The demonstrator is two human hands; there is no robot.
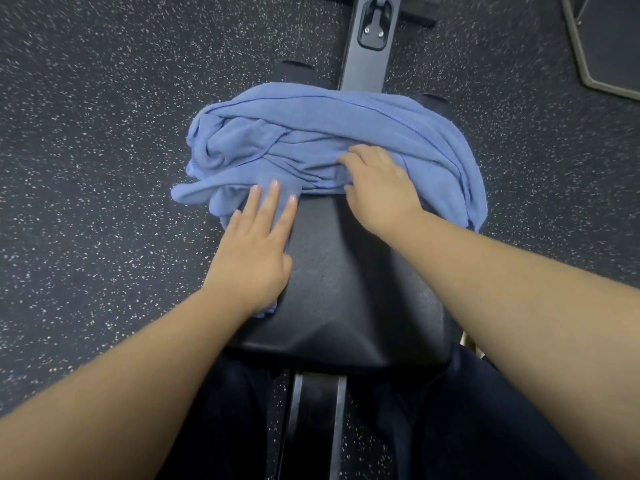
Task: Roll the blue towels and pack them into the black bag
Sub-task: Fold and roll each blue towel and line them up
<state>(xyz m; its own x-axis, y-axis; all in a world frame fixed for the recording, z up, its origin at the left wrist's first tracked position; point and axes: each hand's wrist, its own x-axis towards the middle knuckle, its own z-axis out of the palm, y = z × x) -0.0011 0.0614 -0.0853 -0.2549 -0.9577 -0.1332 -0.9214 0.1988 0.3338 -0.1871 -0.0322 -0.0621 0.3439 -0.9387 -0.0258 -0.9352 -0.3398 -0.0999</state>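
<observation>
A crumpled heap of blue towels [311, 133] lies across the far end of a black padded bench seat [346, 289]. My left hand [252, 251] lies flat with straight fingers on a strip of blue towel along the seat's left edge. My right hand [377, 183] has its fingers curled into a fold at the heap's near edge and grips the cloth. No black bag is in view.
The bench's black metal beam [367, 36] runs away from me beyond the towels. Dark speckled rubber floor [104, 133] lies on both sides. A dark angular object with a pale rim [602, 46] sits at the top right. My dark-trousered legs straddle the bench frame below.
</observation>
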